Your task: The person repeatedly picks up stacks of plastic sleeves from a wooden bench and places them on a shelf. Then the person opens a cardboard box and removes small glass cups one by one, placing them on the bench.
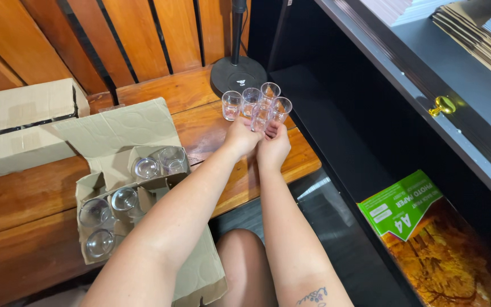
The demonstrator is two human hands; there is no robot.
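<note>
Both my hands reach out over the wooden bench (200, 122) to a cluster of several small clear glasses (250, 102) near its far right corner. My left hand (240, 138) and my right hand (274, 145) meet around one clear glass (260, 120) at the near side of the cluster, fingers closed on it. Closer to me, an open cardboard box (112, 142) with dividers holds several more clear glasses (125, 200) in its compartments.
A second cardboard box (24, 128) lies at the back left. A black round stand base (237, 75) with a pole sits behind the glasses. To the right is a black shelf unit (370, 74) with a gold knob (443, 106), stacked paper and a green-and-orange paper pack (427, 239).
</note>
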